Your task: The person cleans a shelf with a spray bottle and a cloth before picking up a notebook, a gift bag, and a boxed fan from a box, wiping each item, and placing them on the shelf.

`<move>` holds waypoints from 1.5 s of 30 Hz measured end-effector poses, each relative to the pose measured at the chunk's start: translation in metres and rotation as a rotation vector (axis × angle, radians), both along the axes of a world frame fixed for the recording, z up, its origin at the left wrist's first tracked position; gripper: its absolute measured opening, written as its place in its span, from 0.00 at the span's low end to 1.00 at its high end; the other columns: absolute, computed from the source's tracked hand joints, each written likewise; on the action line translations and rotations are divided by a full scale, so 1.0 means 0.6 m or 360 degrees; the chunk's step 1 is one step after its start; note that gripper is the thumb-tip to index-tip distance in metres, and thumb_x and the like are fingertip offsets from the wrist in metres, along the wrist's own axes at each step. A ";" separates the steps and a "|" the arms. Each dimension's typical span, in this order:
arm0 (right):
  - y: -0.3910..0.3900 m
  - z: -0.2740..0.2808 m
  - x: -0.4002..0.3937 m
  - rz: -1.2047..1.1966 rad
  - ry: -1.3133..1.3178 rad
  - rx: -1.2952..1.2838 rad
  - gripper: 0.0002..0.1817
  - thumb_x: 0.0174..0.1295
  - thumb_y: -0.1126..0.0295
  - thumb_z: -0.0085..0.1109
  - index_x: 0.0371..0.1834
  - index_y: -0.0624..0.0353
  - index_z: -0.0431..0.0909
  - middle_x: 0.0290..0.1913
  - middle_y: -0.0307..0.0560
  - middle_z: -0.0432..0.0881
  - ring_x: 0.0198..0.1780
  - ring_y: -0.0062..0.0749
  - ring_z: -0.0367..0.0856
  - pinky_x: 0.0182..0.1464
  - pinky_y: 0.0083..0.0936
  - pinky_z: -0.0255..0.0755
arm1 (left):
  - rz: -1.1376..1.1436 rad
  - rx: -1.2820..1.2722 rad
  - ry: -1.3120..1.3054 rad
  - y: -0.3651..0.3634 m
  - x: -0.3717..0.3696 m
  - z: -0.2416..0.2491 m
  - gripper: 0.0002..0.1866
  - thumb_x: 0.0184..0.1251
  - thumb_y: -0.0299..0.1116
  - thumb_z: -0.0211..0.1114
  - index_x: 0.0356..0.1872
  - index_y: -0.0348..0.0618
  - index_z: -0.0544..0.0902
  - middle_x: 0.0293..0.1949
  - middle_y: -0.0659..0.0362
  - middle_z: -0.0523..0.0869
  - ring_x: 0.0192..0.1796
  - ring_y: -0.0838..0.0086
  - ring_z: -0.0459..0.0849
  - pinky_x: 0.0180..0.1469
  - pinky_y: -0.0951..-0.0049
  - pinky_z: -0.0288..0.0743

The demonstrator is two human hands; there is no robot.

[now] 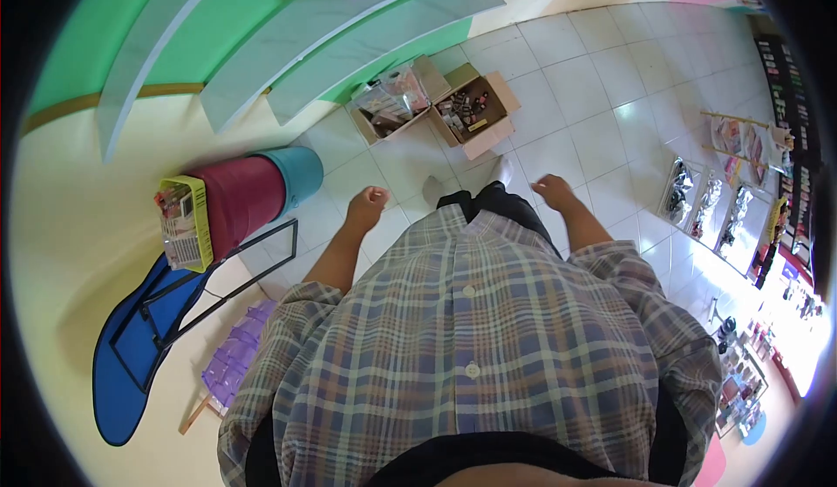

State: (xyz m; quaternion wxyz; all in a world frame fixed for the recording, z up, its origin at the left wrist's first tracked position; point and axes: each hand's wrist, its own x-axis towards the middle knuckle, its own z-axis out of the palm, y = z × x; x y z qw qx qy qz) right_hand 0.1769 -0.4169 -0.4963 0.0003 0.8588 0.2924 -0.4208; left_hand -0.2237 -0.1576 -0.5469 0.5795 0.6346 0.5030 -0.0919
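Boxes (490, 141) of small goods (462, 114) stood open near the floor's (580, 95) wall edge, just ahead of the feet (500, 170), where a careless step could have tipped them, while the left hand (367, 207) and right hand (557, 194) hung empty, fingers loosely curled.

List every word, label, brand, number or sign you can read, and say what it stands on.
None can be read.
Packets in the lime-yellow plastic basket: print too small.
Small items in the open brown cardboard box: too small.
Goods on the tall black wall display: too small and blurred.
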 end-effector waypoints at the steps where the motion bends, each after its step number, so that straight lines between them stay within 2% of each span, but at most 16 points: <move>1: 0.026 -0.010 -0.020 0.0033 0.0072 0.0013 0.24 0.58 0.47 0.64 0.42 0.58 0.84 0.46 0.57 0.85 0.52 0.49 0.81 0.56 0.39 0.74 | 0.0166 0.0017 -0.0155 0.001 0.005 -0.013 0.19 0.65 0.48 0.65 0.41 0.41 0.83 0.31 0.55 0.88 0.31 0.69 0.87 0.38 0.69 0.79; 6: 0.139 -0.092 -0.098 0.0432 0.0255 0.0145 0.21 0.56 0.47 0.64 0.38 0.55 0.84 0.41 0.54 0.85 0.47 0.49 0.82 0.51 0.41 0.75 | -0.0096 -0.0080 0.0002 0.015 0.036 -0.102 0.20 0.65 0.50 0.65 0.39 0.39 0.83 0.30 0.55 0.88 0.30 0.70 0.87 0.35 0.69 0.79; 8: 0.161 -0.149 -0.115 0.0570 0.0451 -0.0003 0.22 0.55 0.46 0.64 0.40 0.53 0.83 0.42 0.53 0.85 0.50 0.48 0.81 0.54 0.40 0.74 | -0.0491 -0.0115 0.0241 0.013 0.069 -0.103 0.20 0.65 0.48 0.65 0.39 0.37 0.83 0.29 0.55 0.88 0.27 0.69 0.87 0.37 0.70 0.80; 9: 0.191 -0.142 -0.124 0.0592 0.0465 -0.0062 0.23 0.55 0.45 0.63 0.41 0.53 0.83 0.43 0.53 0.84 0.52 0.48 0.80 0.56 0.39 0.73 | -0.0477 0.0057 0.0117 0.003 0.074 -0.150 0.22 0.63 0.52 0.65 0.37 0.38 0.84 0.28 0.54 0.88 0.26 0.67 0.87 0.38 0.67 0.80; 12: 0.224 -0.158 -0.140 0.0678 0.0498 -0.0149 0.25 0.55 0.43 0.62 0.43 0.52 0.82 0.48 0.52 0.83 0.57 0.49 0.77 0.59 0.41 0.70 | -0.0468 0.0454 0.0008 -0.018 0.149 -0.130 0.17 0.62 0.48 0.66 0.39 0.44 0.85 0.32 0.48 0.88 0.35 0.57 0.88 0.43 0.62 0.80; 16: 0.236 -0.235 -0.157 0.0528 0.0350 -0.0358 0.26 0.57 0.41 0.60 0.47 0.50 0.81 0.57 0.51 0.77 0.64 0.53 0.71 0.63 0.52 0.66 | -0.0202 -0.0213 -0.0059 -0.046 0.212 -0.129 0.17 0.63 0.48 0.66 0.42 0.44 0.86 0.28 0.55 0.88 0.29 0.68 0.88 0.37 0.69 0.80; 17: 0.242 -0.254 -0.155 0.0587 0.0270 -0.0405 0.27 0.58 0.40 0.59 0.50 0.47 0.81 0.60 0.52 0.75 0.66 0.53 0.68 0.63 0.59 0.64 | -0.0190 -0.0205 -0.0060 -0.052 0.210 -0.150 0.17 0.63 0.48 0.66 0.42 0.44 0.86 0.28 0.55 0.88 0.29 0.68 0.88 0.37 0.69 0.80; 19: 0.240 -0.301 -0.139 0.0594 0.0143 -0.0376 0.27 0.58 0.40 0.59 0.51 0.46 0.81 0.59 0.52 0.75 0.66 0.53 0.68 0.63 0.58 0.64 | -0.0280 -0.0099 -0.0075 -0.084 0.208 -0.228 0.19 0.63 0.48 0.65 0.42 0.42 0.86 0.36 0.50 0.89 0.44 0.58 0.88 0.49 0.63 0.79; 20: 0.242 -0.328 -0.137 0.0582 0.0033 -0.0341 0.27 0.59 0.39 0.58 0.52 0.46 0.81 0.59 0.52 0.75 0.66 0.52 0.68 0.63 0.58 0.65 | -0.0267 -0.0088 -0.0070 -0.097 0.198 -0.275 0.19 0.63 0.48 0.65 0.42 0.42 0.86 0.36 0.50 0.89 0.44 0.58 0.88 0.49 0.63 0.79; 23: 0.238 -0.419 -0.138 0.0383 0.0121 -0.0319 0.29 0.59 0.38 0.58 0.53 0.47 0.81 0.59 0.52 0.76 0.66 0.53 0.68 0.62 0.59 0.66 | -0.0210 -0.0255 0.0374 -0.095 0.162 -0.370 0.24 0.62 0.51 0.65 0.48 0.41 0.84 0.50 0.45 0.85 0.55 0.56 0.83 0.60 0.62 0.74; 27: 0.252 -0.514 -0.137 0.0372 0.0257 -0.0316 0.30 0.58 0.40 0.60 0.54 0.51 0.80 0.60 0.54 0.76 0.66 0.53 0.69 0.63 0.56 0.67 | -0.0218 0.0141 0.0529 -0.072 0.111 -0.539 0.28 0.62 0.49 0.65 0.55 0.37 0.79 0.54 0.44 0.83 0.58 0.53 0.80 0.62 0.59 0.72; 29: 0.269 -0.569 -0.132 0.0255 0.0393 0.0079 0.30 0.57 0.44 0.65 0.53 0.57 0.80 0.59 0.57 0.76 0.65 0.53 0.70 0.63 0.50 0.67 | -0.0010 0.0328 0.0472 -0.030 0.118 -0.579 0.29 0.61 0.46 0.65 0.59 0.36 0.76 0.56 0.43 0.81 0.60 0.52 0.79 0.64 0.58 0.71; 33: 0.375 -0.693 -0.130 0.0680 -0.0122 0.1232 0.37 0.55 0.58 0.70 0.65 0.62 0.67 0.60 0.62 0.74 0.63 0.59 0.71 0.65 0.46 0.66 | 0.0214 0.0789 0.0288 0.095 0.139 -0.657 0.30 0.61 0.37 0.66 0.63 0.37 0.70 0.61 0.44 0.75 0.63 0.51 0.75 0.64 0.57 0.71; 35: 0.448 -0.692 -0.134 0.0512 0.0100 0.1008 0.39 0.54 0.63 0.70 0.68 0.61 0.61 0.61 0.64 0.72 0.63 0.60 0.70 0.66 0.45 0.65 | 0.0234 0.0940 0.0213 0.144 0.146 -0.692 0.30 0.61 0.35 0.65 0.64 0.38 0.69 0.62 0.44 0.73 0.63 0.51 0.75 0.64 0.57 0.71; 40: 0.560 -0.776 -0.157 0.0507 0.0157 0.1351 0.37 0.54 0.64 0.69 0.66 0.60 0.64 0.61 0.63 0.73 0.63 0.59 0.71 0.65 0.44 0.66 | 0.0324 0.0895 0.0325 0.200 0.179 -0.731 0.34 0.61 0.34 0.67 0.67 0.40 0.64 0.63 0.44 0.72 0.63 0.51 0.75 0.63 0.57 0.72; 45: 0.555 -0.785 -0.175 0.0502 0.0302 0.0993 0.31 0.53 0.62 0.68 0.58 0.65 0.70 0.50 0.63 0.80 0.54 0.56 0.79 0.57 0.43 0.72 | 0.0215 0.0864 0.0238 0.184 0.181 -0.736 0.36 0.55 0.29 0.71 0.65 0.37 0.66 0.61 0.43 0.72 0.64 0.49 0.73 0.65 0.58 0.70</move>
